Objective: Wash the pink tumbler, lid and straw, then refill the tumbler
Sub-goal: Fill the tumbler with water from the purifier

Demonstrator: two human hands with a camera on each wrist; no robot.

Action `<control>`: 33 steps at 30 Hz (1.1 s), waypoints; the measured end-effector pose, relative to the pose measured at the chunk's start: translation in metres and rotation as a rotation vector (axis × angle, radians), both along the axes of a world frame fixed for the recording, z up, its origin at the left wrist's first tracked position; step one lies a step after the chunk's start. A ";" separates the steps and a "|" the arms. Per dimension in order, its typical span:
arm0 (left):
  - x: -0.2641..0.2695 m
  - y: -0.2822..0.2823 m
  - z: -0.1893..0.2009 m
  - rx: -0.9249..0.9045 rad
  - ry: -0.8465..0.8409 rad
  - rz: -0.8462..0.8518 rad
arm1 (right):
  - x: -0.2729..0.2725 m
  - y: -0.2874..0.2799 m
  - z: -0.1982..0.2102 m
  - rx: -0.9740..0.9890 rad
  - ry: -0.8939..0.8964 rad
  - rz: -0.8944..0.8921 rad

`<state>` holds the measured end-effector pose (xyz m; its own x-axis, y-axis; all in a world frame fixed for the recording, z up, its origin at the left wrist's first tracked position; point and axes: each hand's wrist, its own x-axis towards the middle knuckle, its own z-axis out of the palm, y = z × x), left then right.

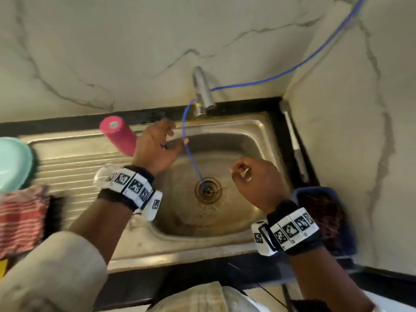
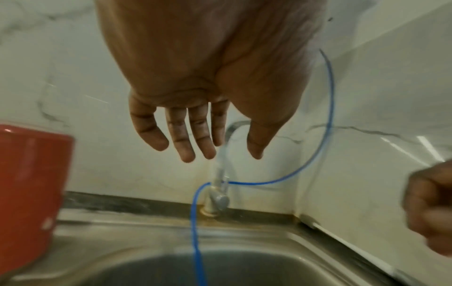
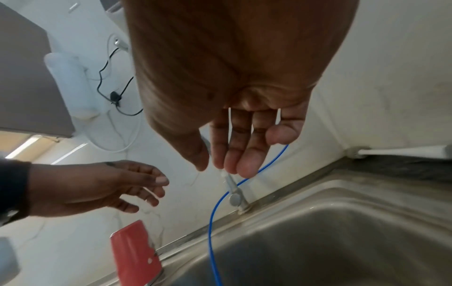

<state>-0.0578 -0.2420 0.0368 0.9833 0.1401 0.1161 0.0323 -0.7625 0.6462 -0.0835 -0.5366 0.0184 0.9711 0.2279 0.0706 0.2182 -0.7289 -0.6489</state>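
Note:
The pink tumbler (image 1: 118,136) (image 2: 29,183) (image 3: 134,255) stands upside down on the steel drainboard, left of the basin. My left hand (image 1: 177,135) (image 2: 225,151) (image 3: 146,193) hovers just right of it over the basin's back left corner, fingers spread and holding nothing. A clear round piece (image 1: 101,176), which looks like the lid, lies on the drainboard, partly hidden under my left wrist. My right hand (image 1: 238,172) (image 3: 220,164) hangs above the right of the basin with fingers loosely curled and nothing plainly held. No straw shows.
The tap (image 1: 201,93) rises behind the steel sink (image 1: 225,242). A thin blue tube (image 1: 191,158) runs from the wall past the tap into the drain. A teal bowl (image 1: 13,163) and striped cloth (image 1: 20,221) sit left, a blue basket (image 1: 326,219) right.

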 end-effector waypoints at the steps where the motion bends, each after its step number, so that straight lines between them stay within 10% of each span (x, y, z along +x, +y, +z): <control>1: 0.005 0.016 0.001 0.062 -0.014 0.052 | 0.003 0.011 -0.003 0.004 -0.005 0.035; 8: 0.023 0.096 -0.004 0.416 0.221 0.278 | 0.023 0.068 -0.008 -0.029 0.004 0.135; 18: 0.033 0.149 -0.021 0.224 0.268 0.166 | 0.035 0.104 -0.004 -0.061 0.052 0.111; 28: -0.019 0.105 0.020 -0.932 -0.157 0.308 | 0.047 0.169 0.033 0.482 0.146 -0.001; 33: -0.042 0.065 0.043 -1.123 -0.250 0.184 | 0.053 0.203 0.084 0.851 0.330 -0.017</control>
<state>-0.0995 -0.1768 0.0795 0.9048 0.4252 0.0238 -0.1407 0.2457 0.9591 -0.0309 -0.3341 0.1022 0.9747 0.2110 -0.0736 -0.0803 0.0232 -0.9965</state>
